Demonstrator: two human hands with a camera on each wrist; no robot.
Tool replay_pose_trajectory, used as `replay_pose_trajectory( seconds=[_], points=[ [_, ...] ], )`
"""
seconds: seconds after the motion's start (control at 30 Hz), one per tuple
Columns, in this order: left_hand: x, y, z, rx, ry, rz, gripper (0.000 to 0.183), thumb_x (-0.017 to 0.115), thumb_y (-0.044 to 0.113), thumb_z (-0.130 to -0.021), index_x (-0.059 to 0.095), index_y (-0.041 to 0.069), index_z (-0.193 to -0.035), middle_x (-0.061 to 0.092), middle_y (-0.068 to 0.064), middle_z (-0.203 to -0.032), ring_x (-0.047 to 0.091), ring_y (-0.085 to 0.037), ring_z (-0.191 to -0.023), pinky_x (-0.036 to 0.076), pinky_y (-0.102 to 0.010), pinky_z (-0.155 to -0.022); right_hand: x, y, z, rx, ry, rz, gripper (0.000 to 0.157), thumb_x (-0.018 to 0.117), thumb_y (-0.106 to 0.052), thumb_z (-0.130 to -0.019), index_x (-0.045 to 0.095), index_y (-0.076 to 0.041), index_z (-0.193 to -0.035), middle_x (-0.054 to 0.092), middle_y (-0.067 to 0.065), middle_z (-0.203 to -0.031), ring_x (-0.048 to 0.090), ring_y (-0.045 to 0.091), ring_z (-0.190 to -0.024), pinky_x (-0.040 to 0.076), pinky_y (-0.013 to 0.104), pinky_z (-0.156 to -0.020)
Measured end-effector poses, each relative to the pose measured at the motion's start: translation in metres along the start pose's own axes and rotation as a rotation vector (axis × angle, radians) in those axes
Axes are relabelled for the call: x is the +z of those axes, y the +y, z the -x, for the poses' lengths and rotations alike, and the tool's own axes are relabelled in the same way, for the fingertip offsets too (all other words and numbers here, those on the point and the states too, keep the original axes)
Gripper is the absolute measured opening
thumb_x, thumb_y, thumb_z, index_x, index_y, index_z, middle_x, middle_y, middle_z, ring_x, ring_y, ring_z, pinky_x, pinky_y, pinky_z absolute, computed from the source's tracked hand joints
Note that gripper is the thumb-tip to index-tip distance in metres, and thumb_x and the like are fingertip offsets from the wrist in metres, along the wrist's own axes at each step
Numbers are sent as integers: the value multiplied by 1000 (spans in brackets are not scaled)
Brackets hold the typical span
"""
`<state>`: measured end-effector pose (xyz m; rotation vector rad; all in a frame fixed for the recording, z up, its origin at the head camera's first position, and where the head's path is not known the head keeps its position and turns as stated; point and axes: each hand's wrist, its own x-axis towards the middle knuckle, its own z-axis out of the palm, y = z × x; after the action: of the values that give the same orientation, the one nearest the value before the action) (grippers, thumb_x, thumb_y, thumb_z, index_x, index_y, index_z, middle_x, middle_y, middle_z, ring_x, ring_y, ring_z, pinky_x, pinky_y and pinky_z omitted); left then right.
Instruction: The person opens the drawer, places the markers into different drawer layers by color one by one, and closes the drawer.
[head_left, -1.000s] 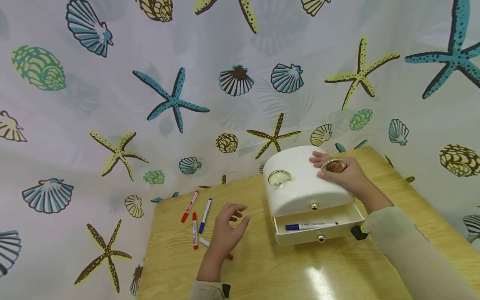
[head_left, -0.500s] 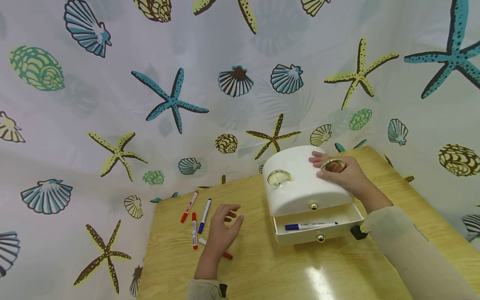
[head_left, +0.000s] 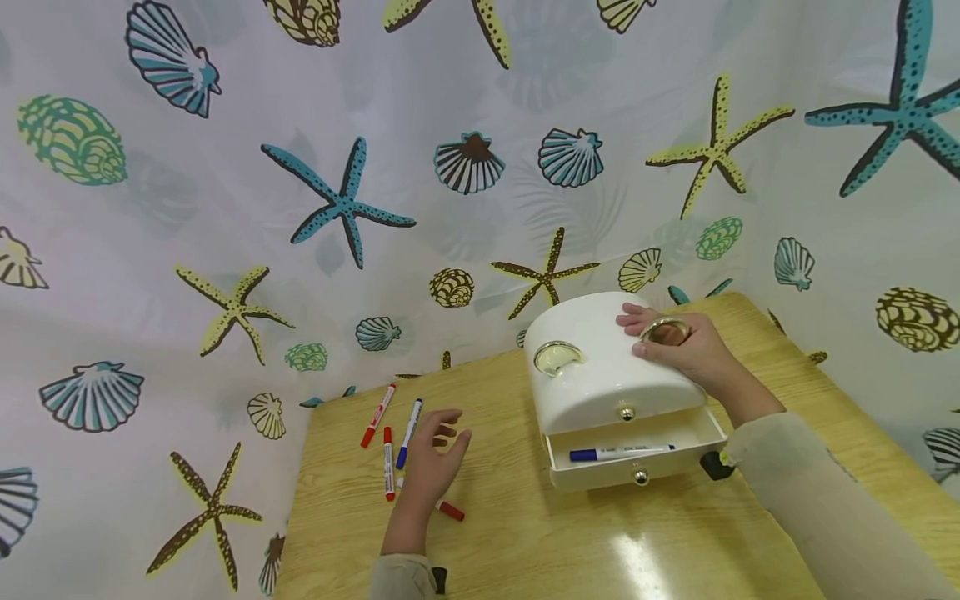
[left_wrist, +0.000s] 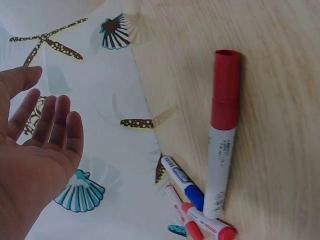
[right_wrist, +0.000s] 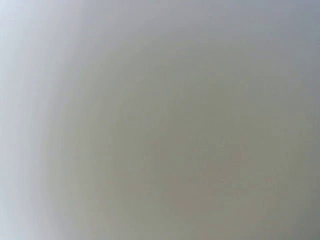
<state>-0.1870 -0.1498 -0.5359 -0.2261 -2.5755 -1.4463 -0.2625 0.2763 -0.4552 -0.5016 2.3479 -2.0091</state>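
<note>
On the right half of the wooden table stands a small white drawer box (head_left: 592,333) with gold-rimmed round ears on top. Its lower drawer (head_left: 600,479) is pulled out, and a blue-capped marker (head_left: 618,454) lies inside. My right hand (head_left: 705,354) grips the box at its right ear, thumb and fingers around the gold rim. The left hand (head_left: 429,458) hovers loosely curled, holding nothing, above a red-capped marker (left_wrist: 225,115). In the head view, that hand partly covers this marker. The right wrist view is only a grey blur.
Two red markers (head_left: 378,415) and a blue marker (head_left: 408,433) lie on the table (head_left: 525,542) at the left. Behind the table hangs a white curtain (head_left: 465,100) printed with shells and starfish.
My left hand has drifted left and slightly toward me, uncovering more of the red cap beneath it. The right hand, box and drawer have stayed put.
</note>
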Motion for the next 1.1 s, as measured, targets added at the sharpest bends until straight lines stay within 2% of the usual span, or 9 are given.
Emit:
replay_pose_trajectory(
  seconds=[0.1,0.23,0.4,0.53,0.63,0.73,0.9,1.0,1.1],
  points=[
    [-2,-5,1,-31,28,21,30,71,25,-91,63,29,-120,60,9,-120,60,-24,-103,51,-40,-86,-1,1,0,-14,-5,0,36,77,-17,-85,69,-2,-117,61,3,-138,38,8,-143,27,7,-110],
    [-6,-13,4,-46,55,17,31,71,23,-91,63,26,-121,62,6,-119,60,-31,-104,51,-39,-84,-1,2,2,-2,4,17,36,78,-19,-85,70,-5,-117,61,0,-137,37,6,-143,28,4,-107],
    [-11,-29,7,-102,105,4,30,72,24,-91,64,25,-120,62,2,-116,59,-25,-101,50,-35,-83,-1,1,2,-10,-6,15,36,77,-18,-86,70,-4,-118,61,2,-138,37,7,-143,28,6,-109],
    [-14,-39,10,-159,133,6,30,72,25,-90,64,25,-119,60,3,-117,59,-22,-101,49,-32,-83,-1,-1,1,-14,-8,6,36,77,-18,-86,70,-3,-117,61,3,-137,37,8,-143,28,6,-109],
    [-17,-46,11,-171,159,12,31,73,23,-90,65,22,-119,59,1,-119,57,-27,-103,48,-33,-83,-1,-2,0,-14,-10,-3,36,77,-18,-85,70,-2,-116,61,3,-137,37,8,-143,28,4,-107],
    [-20,-52,10,-178,213,0,30,74,18,-89,66,19,-117,55,-5,-118,56,-31,-104,49,-38,-84,-1,-1,0,-18,-18,-9,36,77,-16,-86,69,-1,-118,60,4,-138,36,9,-144,27,4,-107],
    [-23,-60,8,-204,298,-72,30,73,16,-88,66,16,-117,51,-13,-118,55,-34,-103,48,-40,-83,-1,0,1,-11,-14,-2,37,77,-17,-85,69,-2,-118,61,2,-138,37,8,-144,25,13,-114],
    [-25,-65,8,-225,309,-97,31,72,17,-89,65,15,-119,52,-16,-120,55,-34,-103,46,-36,-82,-2,1,2,-12,-11,5,37,77,-16,-85,69,-3,-119,61,2,-138,37,8,-143,23,21,-119],
    [-26,-68,9,-242,303,-77,31,72,17,-89,65,15,-120,52,-17,-122,55,-34,-102,45,-33,-79,-2,2,1,-19,-12,2,36,77,-15,-86,69,-3,-119,61,3,-137,38,9,-143,24,22,-119]
  ],
)
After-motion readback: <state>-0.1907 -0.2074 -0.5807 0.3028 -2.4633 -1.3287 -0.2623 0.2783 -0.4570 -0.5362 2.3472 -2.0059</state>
